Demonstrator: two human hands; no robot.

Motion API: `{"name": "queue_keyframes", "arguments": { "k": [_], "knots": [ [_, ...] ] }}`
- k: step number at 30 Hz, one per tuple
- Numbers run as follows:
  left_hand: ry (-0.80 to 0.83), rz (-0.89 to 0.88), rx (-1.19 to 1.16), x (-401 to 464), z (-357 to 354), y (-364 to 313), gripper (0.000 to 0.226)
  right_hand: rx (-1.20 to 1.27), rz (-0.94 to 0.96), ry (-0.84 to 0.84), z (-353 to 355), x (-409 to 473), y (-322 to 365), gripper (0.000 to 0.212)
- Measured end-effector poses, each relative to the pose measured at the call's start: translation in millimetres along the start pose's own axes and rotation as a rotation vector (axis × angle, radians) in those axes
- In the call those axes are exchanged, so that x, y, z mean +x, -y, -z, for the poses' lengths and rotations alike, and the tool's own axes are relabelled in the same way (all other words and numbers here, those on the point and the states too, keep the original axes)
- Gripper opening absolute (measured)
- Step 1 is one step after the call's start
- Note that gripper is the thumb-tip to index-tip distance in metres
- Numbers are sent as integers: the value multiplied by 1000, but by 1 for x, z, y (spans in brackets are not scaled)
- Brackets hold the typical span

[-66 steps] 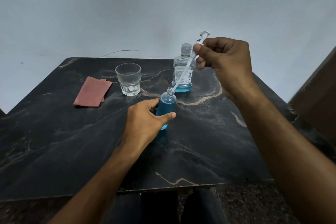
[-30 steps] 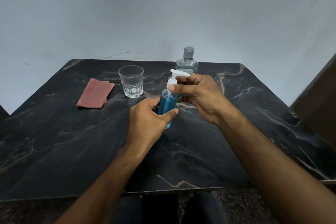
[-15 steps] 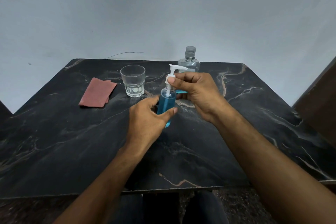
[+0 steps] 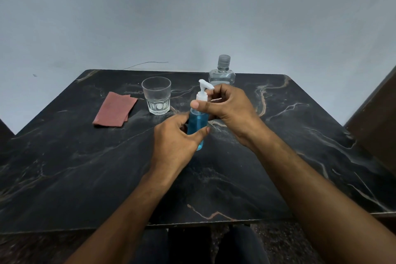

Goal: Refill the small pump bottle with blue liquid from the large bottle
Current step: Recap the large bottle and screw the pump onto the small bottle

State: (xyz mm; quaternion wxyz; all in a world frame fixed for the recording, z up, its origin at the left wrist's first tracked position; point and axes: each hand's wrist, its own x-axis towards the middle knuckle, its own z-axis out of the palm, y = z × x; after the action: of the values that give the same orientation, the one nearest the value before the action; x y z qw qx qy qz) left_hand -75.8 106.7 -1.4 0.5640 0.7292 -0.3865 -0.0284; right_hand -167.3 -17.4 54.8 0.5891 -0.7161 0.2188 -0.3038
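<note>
The small pump bottle (image 4: 197, 123), full of blue liquid, stands upright on the black marble table (image 4: 214, 178) near its middle. My left hand (image 4: 174, 142) is wrapped around its lower body. My right hand (image 4: 228, 108) pinches the white pump head (image 4: 203, 91) at its collar, thumb in front, fingers behind. The pump sits in the bottle's neck with its nozzle pointing right. Behind my right hand stands the large clear bottle (image 4: 222, 72) with a grey cap; its lower part is hidden.
An empty faceted glass (image 4: 156, 95) stands at the back left of the table. A folded reddish cloth (image 4: 114, 109) lies to its left. A thin wire runs along the wall behind. A dark wooden piece stands at the right edge.
My right hand brought the pump with its long tube down from above and slid it into the small bottle. It now grips the collar on the neck. My left hand stayed put.
</note>
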Motion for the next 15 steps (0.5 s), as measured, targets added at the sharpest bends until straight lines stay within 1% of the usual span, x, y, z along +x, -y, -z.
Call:
{"name": "queue_keyframes", "arguments": {
  "k": [2,4,7,9,13,15],
  "knots": [
    [-6,7,-3,1,1,0,28,59,-12,63,3,0,1,42],
    [-2,12,6,1,1,0,28,147,4,108,7,1,2,33],
    [3,7,10,1,2,-1,29,146,43,116,9,2,1,18],
    [-1,5,12,1,2,-2,27,132,58,87,8,1,0,16],
    [-20,9,15,2,0,-3,23,134,70,-54,1,0,-2,28],
    [-16,6,5,2,-1,-3,21,137,55,-84,-2,1,-3,30]
  ]
}}
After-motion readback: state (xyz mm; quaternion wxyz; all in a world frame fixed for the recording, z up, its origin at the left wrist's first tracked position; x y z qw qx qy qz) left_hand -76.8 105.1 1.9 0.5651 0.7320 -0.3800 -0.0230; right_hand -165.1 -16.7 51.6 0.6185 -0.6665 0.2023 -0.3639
